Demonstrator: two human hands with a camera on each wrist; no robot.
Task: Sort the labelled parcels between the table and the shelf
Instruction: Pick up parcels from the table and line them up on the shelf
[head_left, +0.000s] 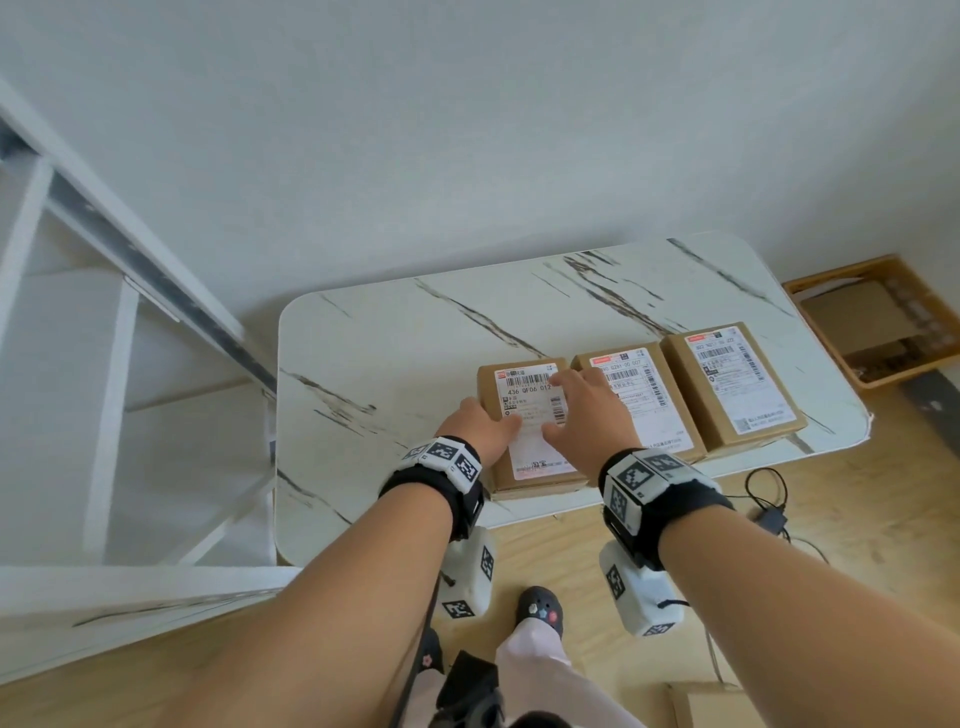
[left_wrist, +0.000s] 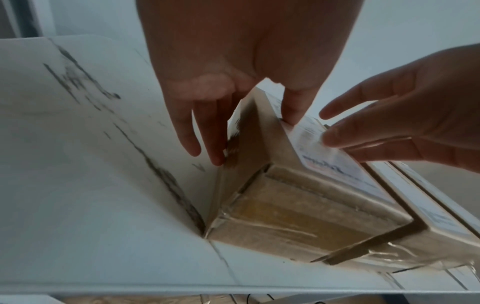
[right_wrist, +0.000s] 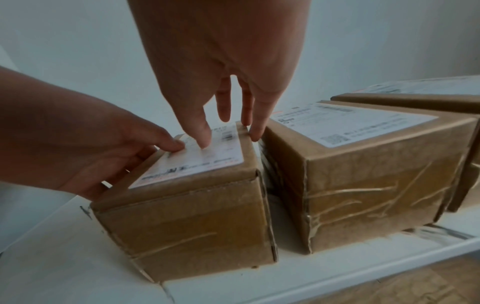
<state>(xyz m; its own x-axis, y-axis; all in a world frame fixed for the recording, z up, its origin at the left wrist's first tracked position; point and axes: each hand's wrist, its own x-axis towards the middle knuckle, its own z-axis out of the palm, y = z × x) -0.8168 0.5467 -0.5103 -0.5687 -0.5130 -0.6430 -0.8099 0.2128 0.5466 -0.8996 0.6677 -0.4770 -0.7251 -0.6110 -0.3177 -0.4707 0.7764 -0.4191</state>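
The left hand (head_left: 483, 426) lies loose against the left parcel (head_left: 527, 389) — straight fingers (left_wrist: 187, 127) down its left side, thumb on the label. The right hand (head_left: 587, 415) rests spread on top, fingertips (right_wrist: 257, 129) at the right edge, clasping nothing. The parcel stands near the front edge of the marble-patterned table (head_left: 395, 364), just beside the middle parcel (head_left: 644, 395) and right parcel (head_left: 737, 384). A white shelf (head_left: 104, 312) stands to the left; a wicker basket (head_left: 883, 322) sits on the wooden floor (head_left: 831, 519) to the right — white wall (head_left: 467, 130) behind.

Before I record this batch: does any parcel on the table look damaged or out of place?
Nothing serious. The middle parcel has wrinkled, creased tape on its front face. The left parcel, touched by the left hand and right hand, looks intact.
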